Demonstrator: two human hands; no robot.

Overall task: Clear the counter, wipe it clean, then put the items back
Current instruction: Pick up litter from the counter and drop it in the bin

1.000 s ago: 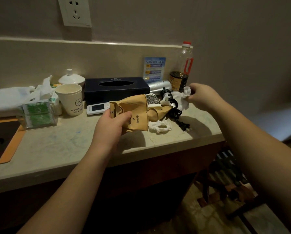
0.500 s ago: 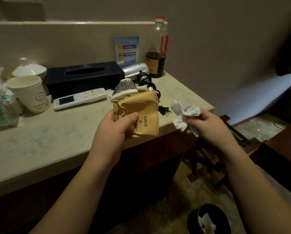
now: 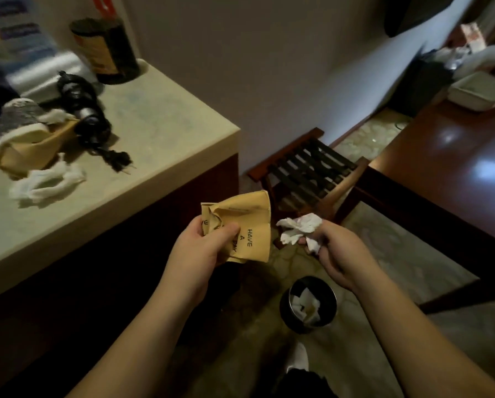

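Note:
My left hand (image 3: 203, 248) grips a crumpled tan paper bag (image 3: 240, 225) printed "HAVE A", held off the counter's front edge. My right hand (image 3: 335, 251) pinches a crumpled white tissue (image 3: 298, 226) beside it. Both hands hover above the floor, a little up from a small black bin (image 3: 308, 303) that has white paper inside. The stone counter (image 3: 160, 122) at the left still carries a second tan paper piece (image 3: 31, 150), a twisted white tissue (image 3: 45, 182), a black cord with plug (image 3: 94, 127) and a dark-liquid bottle (image 3: 105, 50).
A silver packet (image 3: 45, 73) and a blue leaflet (image 3: 16, 33) sit at the counter's back. A wooden slatted luggage rack (image 3: 306, 173) stands against the wall. A glossy dark wooden table (image 3: 441, 173) with a white tray (image 3: 478, 90) fills the right side.
Both hands came away from the counter, down and to the right, carrying the paper bag and the tissue. My view swung down and right, bringing the bin into fuller sight.

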